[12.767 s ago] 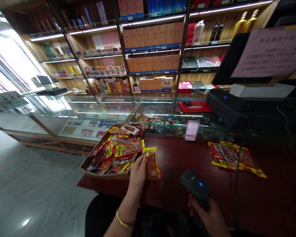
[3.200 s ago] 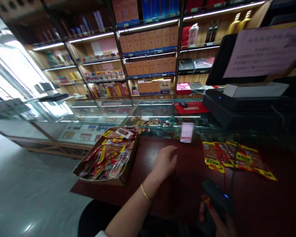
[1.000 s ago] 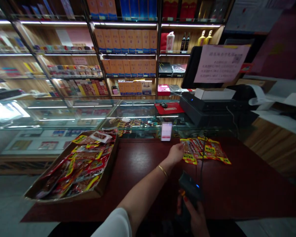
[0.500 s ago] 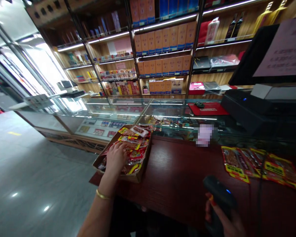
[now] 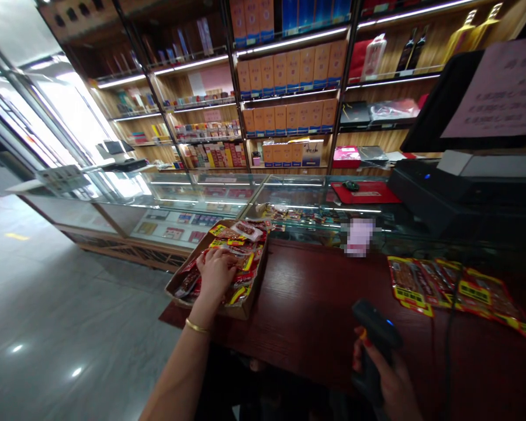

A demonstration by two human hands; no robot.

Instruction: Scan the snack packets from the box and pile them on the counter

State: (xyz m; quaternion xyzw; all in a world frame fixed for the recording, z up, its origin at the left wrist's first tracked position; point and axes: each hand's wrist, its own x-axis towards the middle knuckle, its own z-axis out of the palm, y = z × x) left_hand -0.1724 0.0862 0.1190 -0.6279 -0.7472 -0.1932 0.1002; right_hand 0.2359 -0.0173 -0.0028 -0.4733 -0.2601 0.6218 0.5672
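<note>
My left hand (image 5: 218, 272), with a gold bangle at the wrist, is in an open cardboard box (image 5: 245, 311) on the counter's left end. The box is full of red and yellow plastic snack packets (image 5: 241, 292). The left fingers are curled down over a packet, their tips partly hidden among the pile. In my right hand (image 5: 388, 374) is a black barcode scanner (image 5: 377, 324) with a blue light, held by its handle above the dark red wooden counter (image 5: 307, 310). Right of the scanner, several snack packets (image 5: 407, 280) lie overlapping in a row.
A scanner cable (image 5: 450, 339) hangs across the right side. Behind the counter stands a glass display case (image 5: 210, 202), with a red mat (image 5: 368, 194) and mouse on it. A monitor (image 5: 438, 99) and dark equipment are at right. A blurred pale item (image 5: 359, 237) lies at the counter's back.
My left hand has shifted slightly right and forward over the packets in the box. The scanner in my right hand sits a little further left and higher; the view has turned slightly.
</note>
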